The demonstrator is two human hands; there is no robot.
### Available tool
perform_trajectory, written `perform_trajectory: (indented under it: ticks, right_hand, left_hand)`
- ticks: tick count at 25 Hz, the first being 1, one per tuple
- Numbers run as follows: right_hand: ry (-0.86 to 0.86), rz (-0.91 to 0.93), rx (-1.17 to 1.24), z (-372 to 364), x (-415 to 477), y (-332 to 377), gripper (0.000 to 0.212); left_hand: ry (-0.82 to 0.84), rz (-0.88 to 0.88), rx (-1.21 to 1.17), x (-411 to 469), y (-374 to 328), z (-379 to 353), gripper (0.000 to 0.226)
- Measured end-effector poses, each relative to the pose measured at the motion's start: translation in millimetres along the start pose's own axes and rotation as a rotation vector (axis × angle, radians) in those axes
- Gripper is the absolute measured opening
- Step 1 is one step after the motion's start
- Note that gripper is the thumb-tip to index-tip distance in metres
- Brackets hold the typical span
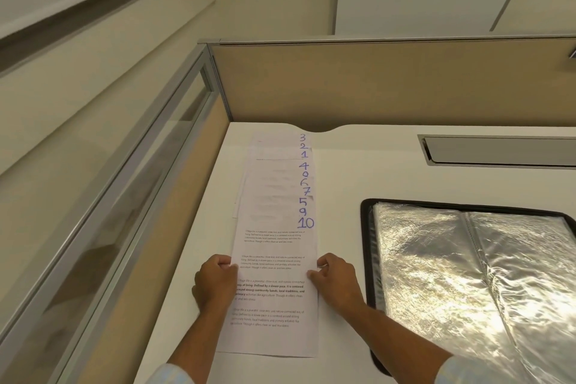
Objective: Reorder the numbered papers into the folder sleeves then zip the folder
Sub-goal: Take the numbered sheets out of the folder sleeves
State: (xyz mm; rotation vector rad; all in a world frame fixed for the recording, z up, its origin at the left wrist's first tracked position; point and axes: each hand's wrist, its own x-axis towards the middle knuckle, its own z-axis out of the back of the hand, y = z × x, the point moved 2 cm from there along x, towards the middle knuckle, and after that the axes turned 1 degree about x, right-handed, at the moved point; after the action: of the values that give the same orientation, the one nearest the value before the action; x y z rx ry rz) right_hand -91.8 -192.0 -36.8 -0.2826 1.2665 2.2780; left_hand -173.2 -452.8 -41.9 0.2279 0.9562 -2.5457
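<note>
— Papers [276, 227] first: where are they, and what is being done with them?

— They lie fanned in a long overlapping column on the white desk [358, 165], left of centre in the frame, handwritten numbers showing down the right edge. Top to bottom I read 3, 2, 1, 4, then a blurred digit, 6, 7, 5, 9, 10. So they are out of order; I judge the sorting has hardly begun.

— And the hands?

— Left hand [215, 280] has its fingers curled onto the left edge of the nearest sheet, the one marked 10 [271, 284]. Right hand [335, 280] pinches the right edge of that sheet, thumb and fingertips on the paper. Both are partly closed on it; whether it is lifted I cannot tell.

— The folder?

— Folder [364, 243] lies open at the right of the frame, just beside the papers, black zip border around shiny clear sleeves [436, 259]. No sheet shows in the sleeves on view, though glare hides much.

— Next move?

— Probably finding sheet 1 near the column's top and sliding it free without scattering its neighbours.
</note>
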Motion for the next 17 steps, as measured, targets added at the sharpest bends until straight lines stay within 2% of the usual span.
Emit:
perform_trajectory:
  ticks: [3,8,12,17]
  right_hand:
    - [0.003,0.017,-0.027,1,0,-2,0.031]
    - [0.014,0.063,-0.099,6,-3,-6,0.036]
    - [-0.012,0.185,-0.231,11,-13,-16,0.048]
    - [-0.153,0.3,-0.4,44,-27,-38,0.06]
  left_hand:
    - [-0.005,0.004,-0.006,2,0,-1,0.013]
    - [-0.02,-0.045,0.055,-2,-1,-1,0.028]
    - [-0.045,-0.176,0.189,-19,-15,-4,0.042]
    - [-0.006,-0.438,0.041,-58,-46,-31,0.046]
